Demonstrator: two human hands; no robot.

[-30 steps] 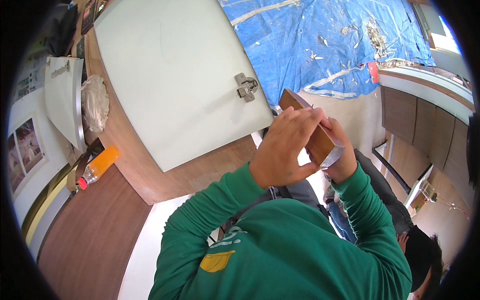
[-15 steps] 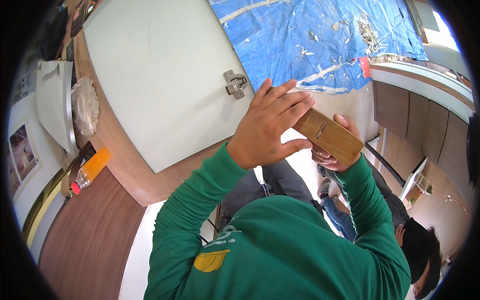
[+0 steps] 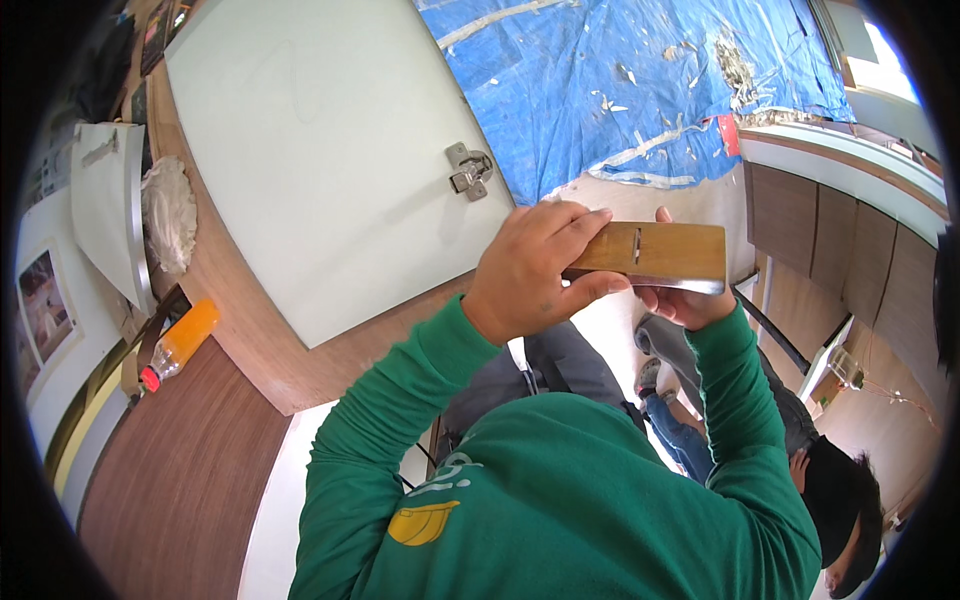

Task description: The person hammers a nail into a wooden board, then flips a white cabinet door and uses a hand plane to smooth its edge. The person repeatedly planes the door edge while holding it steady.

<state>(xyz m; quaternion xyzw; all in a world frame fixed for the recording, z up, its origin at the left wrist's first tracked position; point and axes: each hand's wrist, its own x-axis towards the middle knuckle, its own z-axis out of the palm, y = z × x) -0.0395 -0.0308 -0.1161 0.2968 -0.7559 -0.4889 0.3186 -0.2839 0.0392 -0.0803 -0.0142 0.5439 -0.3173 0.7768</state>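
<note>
I'm holding the wooden hand plane [image 3: 675,252] aloft beside the bench [image 3: 280,375], slotted sole upward, so it isn't cutting anything; my left hand [image 3: 538,265] is pinching one end, my right hand [image 3: 704,310] is cupping the other from beneath. A white door panel [image 3: 320,150] is covering much of the bench, blue tarpaulin [image 3: 560,90] lying beyond

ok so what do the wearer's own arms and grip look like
Both arms wear long green fabric sleeves, close-fitting at the wrists. The bare, ungloved left grip shows what looks like a small dark mark near the thumb. The bare, ungloved right grip is partly hidden.
</note>
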